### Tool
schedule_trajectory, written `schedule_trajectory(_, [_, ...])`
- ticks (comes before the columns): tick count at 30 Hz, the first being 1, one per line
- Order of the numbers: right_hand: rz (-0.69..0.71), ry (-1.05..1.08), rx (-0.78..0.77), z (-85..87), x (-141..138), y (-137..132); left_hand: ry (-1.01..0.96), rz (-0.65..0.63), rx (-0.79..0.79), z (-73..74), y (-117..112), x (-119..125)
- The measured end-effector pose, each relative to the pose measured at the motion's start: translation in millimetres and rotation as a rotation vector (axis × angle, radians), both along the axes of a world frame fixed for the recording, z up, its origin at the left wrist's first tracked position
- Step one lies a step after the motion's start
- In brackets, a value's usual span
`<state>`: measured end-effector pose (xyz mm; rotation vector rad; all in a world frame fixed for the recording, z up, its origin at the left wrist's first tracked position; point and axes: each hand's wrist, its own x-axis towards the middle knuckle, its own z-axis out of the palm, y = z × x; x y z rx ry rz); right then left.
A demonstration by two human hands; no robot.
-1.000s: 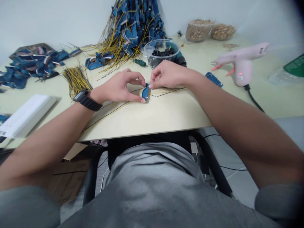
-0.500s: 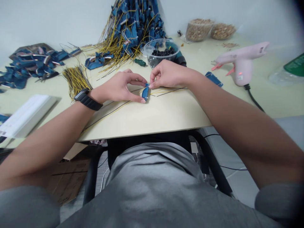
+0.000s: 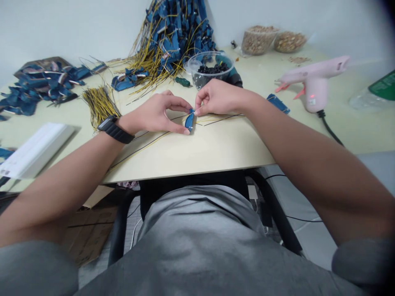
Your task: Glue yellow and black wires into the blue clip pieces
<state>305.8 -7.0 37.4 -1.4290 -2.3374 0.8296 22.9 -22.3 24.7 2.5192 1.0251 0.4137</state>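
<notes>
Between the thumb and fingers of my left hand (image 3: 160, 112) a small blue plastic part (image 3: 189, 121) is held on edge just over the tabletop. My right hand (image 3: 212, 98) pinches at the upper end of that part, thumb and forefinger together. What lies in this pinch is too small to make out. Loose yellow and black wires (image 3: 148, 144) run across the table beneath both hands. Another blue part (image 3: 277, 103) lies to the right, beyond my right forearm.
Behind my hands are a clear tub of small black pieces (image 3: 200, 78), a green-handled tool (image 3: 182, 82) and a heap of wired blue parts (image 3: 173, 37). A pink glue gun (image 3: 317, 78) stands right. At left lie a wire bundle (image 3: 100, 105) and a white box (image 3: 37, 150).
Almost nothing differs. The whole view has shifted very slightly, and both hands keep the same hold at the blue part.
</notes>
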Motion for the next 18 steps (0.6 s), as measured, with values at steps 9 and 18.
schedule_trajectory(9, [0.024,-0.028,0.018,-1.1,3.3,2.7,0.015,0.0,0.001,0.2,-0.4,0.3])
schedule_trajectory(18, [-0.017,-0.06,-0.001,6.9,1.8,-5.2,0.007,-0.014,-0.007,1.2,0.4,1.1])
